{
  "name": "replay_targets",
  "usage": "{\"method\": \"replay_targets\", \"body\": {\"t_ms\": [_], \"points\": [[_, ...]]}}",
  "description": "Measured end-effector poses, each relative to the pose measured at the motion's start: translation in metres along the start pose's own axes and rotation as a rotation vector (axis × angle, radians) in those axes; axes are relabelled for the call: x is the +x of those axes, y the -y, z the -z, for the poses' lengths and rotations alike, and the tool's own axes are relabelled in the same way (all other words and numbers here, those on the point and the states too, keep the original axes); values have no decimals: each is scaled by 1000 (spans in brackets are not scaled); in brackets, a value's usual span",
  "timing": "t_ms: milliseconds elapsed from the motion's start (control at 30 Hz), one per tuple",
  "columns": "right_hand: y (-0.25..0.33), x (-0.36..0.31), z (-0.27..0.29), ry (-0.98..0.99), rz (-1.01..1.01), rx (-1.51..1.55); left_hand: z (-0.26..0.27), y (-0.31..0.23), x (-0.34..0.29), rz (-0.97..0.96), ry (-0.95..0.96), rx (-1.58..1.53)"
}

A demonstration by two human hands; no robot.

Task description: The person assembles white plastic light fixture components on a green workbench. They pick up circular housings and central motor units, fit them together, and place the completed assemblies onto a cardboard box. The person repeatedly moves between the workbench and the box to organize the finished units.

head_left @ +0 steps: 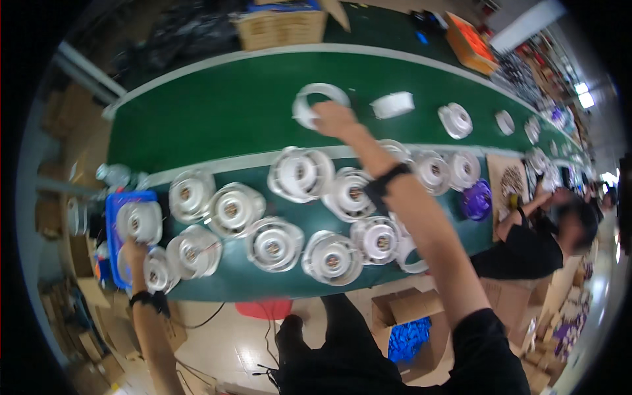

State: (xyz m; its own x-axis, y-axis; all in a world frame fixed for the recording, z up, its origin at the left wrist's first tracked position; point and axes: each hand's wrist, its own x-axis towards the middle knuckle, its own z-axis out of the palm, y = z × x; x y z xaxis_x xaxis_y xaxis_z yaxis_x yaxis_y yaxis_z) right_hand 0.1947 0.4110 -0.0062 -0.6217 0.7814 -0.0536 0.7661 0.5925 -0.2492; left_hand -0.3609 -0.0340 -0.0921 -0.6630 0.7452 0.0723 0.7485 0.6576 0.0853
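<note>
Ring [303,109] is pinched by the right hand [334,120]; left hand [134,253] is at white housing [140,222], grip unclear.

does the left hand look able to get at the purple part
Probably not easily: the left hand is over by the blue tray, with several white parts and the right forearm between it and the purple part.

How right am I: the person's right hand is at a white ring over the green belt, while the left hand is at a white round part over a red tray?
Almost: the tray is blue, not red, as the head view shows. Otherwise yes: right hand at the white ring over the green belt, left hand at a white round part.
</note>
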Motion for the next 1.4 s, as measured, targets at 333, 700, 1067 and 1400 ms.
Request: {"method": "replay_targets", "body": {"t_ms": [333,700,1067,1400], "points": [[-19,-59,28,-275,271,406,12,12,-8,142,165,-161],[-96,-443,-9,-160,-901,289,23,-18,-21,145,291,-342],[-34,-387,8,-404,-570,139,97,-101,-87,-110,-170,-74],[16,-338,-57,-51,-493,212,107,-380,-218,-651,446,-639]]}}
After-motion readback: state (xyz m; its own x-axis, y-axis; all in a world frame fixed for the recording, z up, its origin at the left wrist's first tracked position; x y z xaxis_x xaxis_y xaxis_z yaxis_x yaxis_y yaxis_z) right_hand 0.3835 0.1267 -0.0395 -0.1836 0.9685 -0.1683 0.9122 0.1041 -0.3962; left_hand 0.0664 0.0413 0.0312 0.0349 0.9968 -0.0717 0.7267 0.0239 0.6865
